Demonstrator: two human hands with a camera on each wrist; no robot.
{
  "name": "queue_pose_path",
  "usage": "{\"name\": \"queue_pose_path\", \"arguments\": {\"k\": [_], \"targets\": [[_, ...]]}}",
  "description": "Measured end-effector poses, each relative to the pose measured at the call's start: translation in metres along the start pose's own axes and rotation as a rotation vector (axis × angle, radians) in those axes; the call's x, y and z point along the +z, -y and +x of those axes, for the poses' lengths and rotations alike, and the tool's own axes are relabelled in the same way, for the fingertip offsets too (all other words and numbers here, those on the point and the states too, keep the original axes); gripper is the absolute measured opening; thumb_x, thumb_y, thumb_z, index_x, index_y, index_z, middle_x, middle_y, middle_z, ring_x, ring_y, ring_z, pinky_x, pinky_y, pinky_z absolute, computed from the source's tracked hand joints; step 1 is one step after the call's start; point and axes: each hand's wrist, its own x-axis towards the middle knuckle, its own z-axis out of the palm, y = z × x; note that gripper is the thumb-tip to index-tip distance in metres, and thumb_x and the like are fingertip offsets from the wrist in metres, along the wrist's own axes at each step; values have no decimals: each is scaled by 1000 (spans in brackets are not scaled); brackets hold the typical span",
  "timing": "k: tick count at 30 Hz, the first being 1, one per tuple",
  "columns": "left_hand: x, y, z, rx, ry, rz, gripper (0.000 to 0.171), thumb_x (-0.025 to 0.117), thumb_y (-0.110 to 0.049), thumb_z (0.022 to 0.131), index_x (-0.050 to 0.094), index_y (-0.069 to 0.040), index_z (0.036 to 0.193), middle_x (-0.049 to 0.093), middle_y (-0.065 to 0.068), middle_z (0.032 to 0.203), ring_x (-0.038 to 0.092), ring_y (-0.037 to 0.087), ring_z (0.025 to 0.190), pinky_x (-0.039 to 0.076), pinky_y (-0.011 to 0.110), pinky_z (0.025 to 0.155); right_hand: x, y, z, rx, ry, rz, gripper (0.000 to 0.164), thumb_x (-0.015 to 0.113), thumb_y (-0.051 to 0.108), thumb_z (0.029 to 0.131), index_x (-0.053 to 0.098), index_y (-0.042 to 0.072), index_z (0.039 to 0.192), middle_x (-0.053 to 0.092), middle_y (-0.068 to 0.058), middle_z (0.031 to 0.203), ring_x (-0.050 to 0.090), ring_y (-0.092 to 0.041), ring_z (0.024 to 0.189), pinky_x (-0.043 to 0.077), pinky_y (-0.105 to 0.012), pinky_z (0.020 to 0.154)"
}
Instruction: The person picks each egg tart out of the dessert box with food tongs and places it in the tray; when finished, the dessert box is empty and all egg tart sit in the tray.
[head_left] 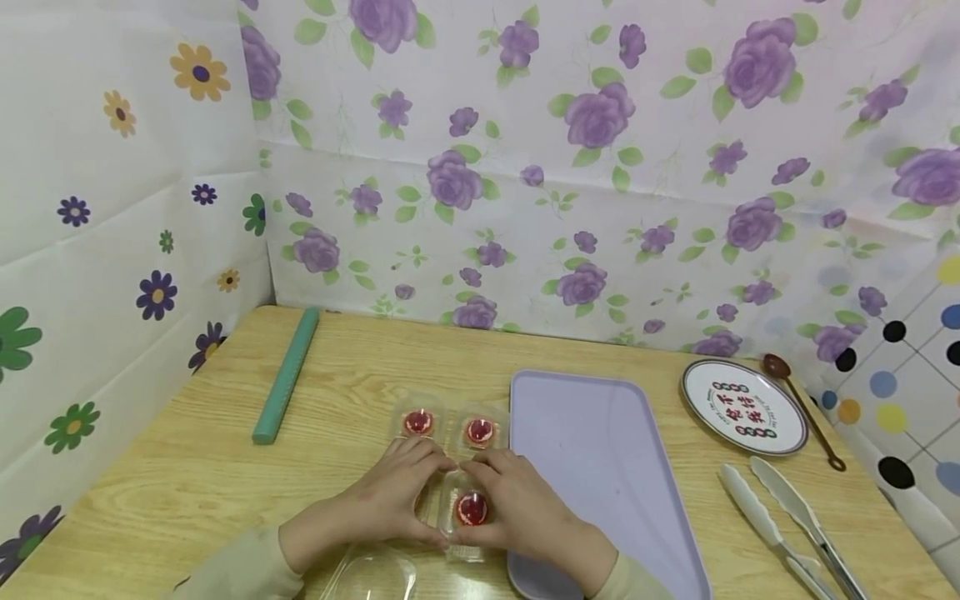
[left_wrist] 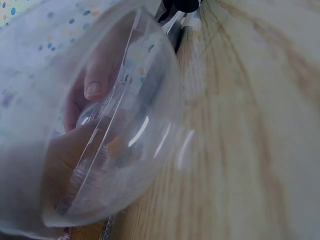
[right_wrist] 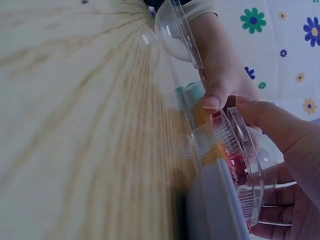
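Small red-topped cakes sit in clear plastic boxes, grouped in front of me. My right hand (head_left: 525, 504) grips the front right cake box (head_left: 469, 552), thumb at its near edge and fingers at the far side. From the other side my left hand (head_left: 390, 496) curls round it, thumb and forefinger at its left corners. Under the left hand another box is mostly hidden. Behind the hands stand a back left box (head_left: 417, 422) and a back right box (head_left: 481, 432). A clear domed lid (head_left: 378, 573) lies near my left wrist and fills much of the left wrist view.
A lilac tray (head_left: 592, 467) lies right beside the boxes. Further right are a white printed plate (head_left: 745, 407), a brown spoon (head_left: 806, 408) and tongs (head_left: 787, 517). A green rod (head_left: 287, 375) lies at the left. Patterned cloth (head_left: 480, 167) hangs behind the table.
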Motion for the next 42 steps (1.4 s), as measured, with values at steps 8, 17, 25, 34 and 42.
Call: {"name": "queue_pose_path", "arguments": {"k": [8, 17, 25, 34, 42], "targets": [[-4, -2, 0, -2, 12, -25, 82, 80, -61, 59, 58, -14, 123, 55, -7, 116, 46, 12, 114, 37, 41, 103, 0, -1, 1, 24, 15, 8, 78, 68, 64, 76, 58, 9, 130, 60, -2, 126, 56, -20, 117, 47, -41, 100], [-4, -1, -1, 4, 16, -29, 84, 76, -67, 60, 58, -15, 122, 55, -8, 117, 45, 11, 114, 38, 40, 104, -5, 1, -1, -48, 4, -79, 80, 69, 62, 76, 57, 7, 132, 61, -3, 126, 58, -18, 115, 49, -32, 100], [-5, -1, -2, 20, 7, -44, 81, 73, -69, 62, 59, -18, 123, 54, -11, 115, 44, 9, 113, 38, 38, 101, -7, 2, -2, -118, -4, -123, 79, 69, 61, 78, 54, 9, 135, 60, -3, 130, 58, -17, 117, 49, -33, 100], [-5, 0, -3, 17, 8, -41, 82, 73, -68, 63, 58, -17, 126, 55, -11, 114, 45, 9, 111, 38, 37, 101, -15, 4, -5, -149, -62, -152, 76, 70, 56, 77, 49, 17, 138, 61, 1, 111, 60, -9, 90, 55, -23, 72], [-3, 0, -3, 39, 14, 12, 85, 68, -72, 66, 56, -17, 128, 56, -8, 118, 46, 12, 116, 37, 39, 103, -27, 6, -9, -85, -129, -115, 77, 70, 53, 77, 47, 15, 140, 59, -4, 122, 61, -14, 100, 57, -28, 72]]}}
